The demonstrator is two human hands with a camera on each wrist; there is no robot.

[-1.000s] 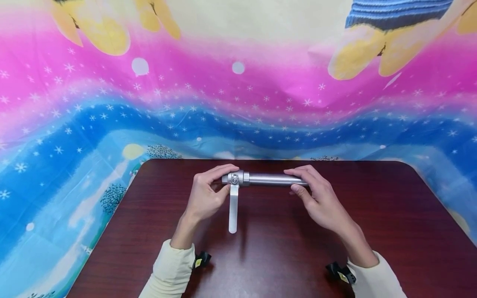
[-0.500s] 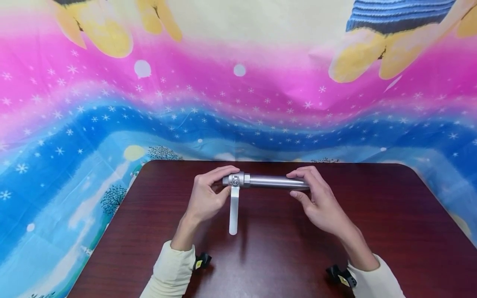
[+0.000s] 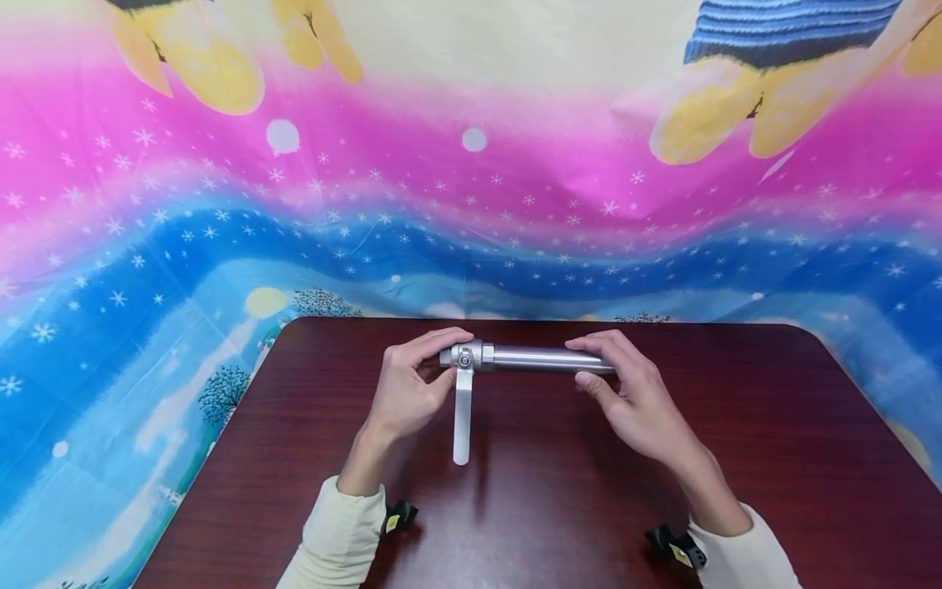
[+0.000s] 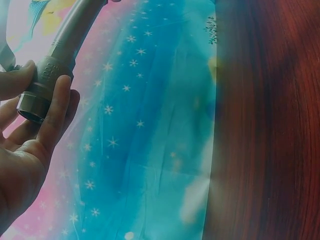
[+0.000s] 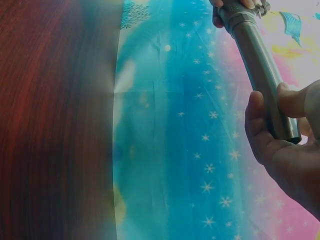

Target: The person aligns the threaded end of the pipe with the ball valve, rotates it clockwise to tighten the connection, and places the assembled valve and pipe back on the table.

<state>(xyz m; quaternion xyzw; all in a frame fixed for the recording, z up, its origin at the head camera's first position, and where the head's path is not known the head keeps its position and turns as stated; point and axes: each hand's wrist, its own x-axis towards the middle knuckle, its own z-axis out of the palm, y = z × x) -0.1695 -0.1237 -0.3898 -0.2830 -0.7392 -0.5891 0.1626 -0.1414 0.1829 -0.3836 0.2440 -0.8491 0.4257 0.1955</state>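
A steel ball valve (image 3: 467, 353) and a straight metal pipe (image 3: 537, 358) are joined end to end and held level above the table. My left hand (image 3: 407, 386) grips the valve body, thumb on the near side and fingers over the far side. From the valve a flat lever handle (image 3: 462, 419) points toward me. At the pipe's other end, my right hand (image 3: 639, 399) holds it between thumb and fingers. The left wrist view shows the valve's open threaded end (image 4: 33, 111) near the palm. In the right wrist view the pipe's end (image 5: 286, 127) lies between thumb and fingers.
The dark red-brown table (image 3: 545, 507) has rounded far corners. Behind it hangs a pink and blue backdrop (image 3: 471, 221) with snowflakes. A black wrist camera (image 3: 400, 516) sits by the left cuff, another wrist camera (image 3: 675, 546) by the right.
My right thumb drops slightly from the pipe and comes back up to it, with the hand a little farther right. The left hand and valve stay almost in place.
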